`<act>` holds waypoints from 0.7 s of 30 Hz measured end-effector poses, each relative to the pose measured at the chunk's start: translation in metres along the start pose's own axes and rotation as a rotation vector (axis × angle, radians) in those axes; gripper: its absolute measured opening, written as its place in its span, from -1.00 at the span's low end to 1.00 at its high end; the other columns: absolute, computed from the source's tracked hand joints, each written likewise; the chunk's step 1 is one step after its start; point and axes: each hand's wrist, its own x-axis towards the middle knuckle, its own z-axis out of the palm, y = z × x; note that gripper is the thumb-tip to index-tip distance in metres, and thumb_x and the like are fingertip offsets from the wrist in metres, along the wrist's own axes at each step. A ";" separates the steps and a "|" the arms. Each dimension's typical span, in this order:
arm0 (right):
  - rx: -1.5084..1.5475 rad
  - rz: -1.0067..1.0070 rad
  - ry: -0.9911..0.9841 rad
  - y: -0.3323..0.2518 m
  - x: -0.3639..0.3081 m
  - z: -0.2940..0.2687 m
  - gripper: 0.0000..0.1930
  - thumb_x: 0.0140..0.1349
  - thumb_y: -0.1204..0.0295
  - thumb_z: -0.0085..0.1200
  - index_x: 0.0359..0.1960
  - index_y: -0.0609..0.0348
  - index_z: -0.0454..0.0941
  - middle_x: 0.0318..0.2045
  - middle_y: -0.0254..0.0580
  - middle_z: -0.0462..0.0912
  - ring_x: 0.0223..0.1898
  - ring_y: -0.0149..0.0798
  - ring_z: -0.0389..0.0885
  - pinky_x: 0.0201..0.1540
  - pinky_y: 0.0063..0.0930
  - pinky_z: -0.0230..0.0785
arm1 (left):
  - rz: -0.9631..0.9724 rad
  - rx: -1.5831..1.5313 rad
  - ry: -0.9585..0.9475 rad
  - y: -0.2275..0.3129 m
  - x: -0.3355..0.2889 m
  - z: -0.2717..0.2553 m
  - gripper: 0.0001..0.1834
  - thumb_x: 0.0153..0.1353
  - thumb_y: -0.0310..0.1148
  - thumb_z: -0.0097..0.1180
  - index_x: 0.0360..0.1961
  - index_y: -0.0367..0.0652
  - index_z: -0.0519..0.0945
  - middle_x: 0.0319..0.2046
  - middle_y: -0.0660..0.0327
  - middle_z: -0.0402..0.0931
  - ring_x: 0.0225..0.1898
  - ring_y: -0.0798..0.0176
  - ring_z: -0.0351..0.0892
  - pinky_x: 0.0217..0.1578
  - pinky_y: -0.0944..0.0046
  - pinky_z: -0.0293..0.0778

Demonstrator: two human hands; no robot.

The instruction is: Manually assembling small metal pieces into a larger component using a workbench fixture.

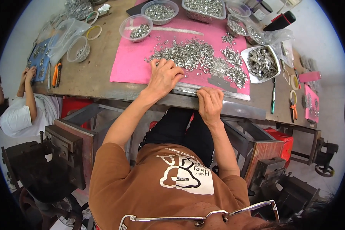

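A wide heap of small, shiny metal pieces (pixel 191 53) lies on a pink ribbed mat (pixel 132 67). My left hand (pixel 165 76) is at the near edge of the heap, fingers curled together and pointing down; whatever they pinch is too small or hidden to make out. Along the table's front edge lies a narrow metal strip (pixel 185 91). My right hand (pixel 210 103) has its fingers closed on the strip's right end. Just beyond that hand, a flat grey metal plate (pixel 220 82) rests on the mat.
Clear tubs of metal pieces (pixel 160 12) stand at the back, and a white bowl (pixel 243 57) holds more at the right. Orange-handled pliers (pixel 56 75) lie left, others (pixel 293 106) right. A co-worker (pixel 21 111) sits at far left. Machines flank my seat.
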 end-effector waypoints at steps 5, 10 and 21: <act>0.147 0.155 -0.056 0.000 0.004 -0.005 -0.90 0.21 0.57 0.28 -0.27 0.15 0.63 -0.30 -0.28 0.69 -0.25 -0.21 0.63 -0.01 -0.31 0.31 | 0.037 0.019 -0.042 -0.001 0.004 0.002 -0.90 0.18 -0.28 0.36 -0.31 0.02 0.71 -0.33 0.34 0.50 -0.11 0.21 0.47 0.16 -0.09 0.14; 0.213 0.244 -0.086 -0.001 0.005 -0.007 -0.92 0.23 0.58 0.27 -0.28 0.18 0.65 -0.29 -0.26 0.71 -0.25 -0.20 0.64 -0.02 -0.33 0.32 | 0.047 -0.007 -0.042 -0.003 0.003 0.004 -0.91 0.19 -0.28 0.34 -0.30 0.02 0.70 -0.33 0.35 0.49 -0.10 0.21 0.47 0.21 -0.13 0.12; -0.034 -0.044 -0.031 0.002 -0.001 -0.002 -0.88 0.20 0.56 0.31 -0.24 0.14 0.66 -0.26 -0.31 0.71 -0.22 -0.26 0.66 0.06 -0.25 0.32 | 0.042 0.001 -0.063 -0.002 0.003 0.003 -0.89 0.20 -0.28 0.34 -0.25 0.06 0.74 -0.34 0.35 0.49 -0.12 0.23 0.48 0.24 -0.18 0.10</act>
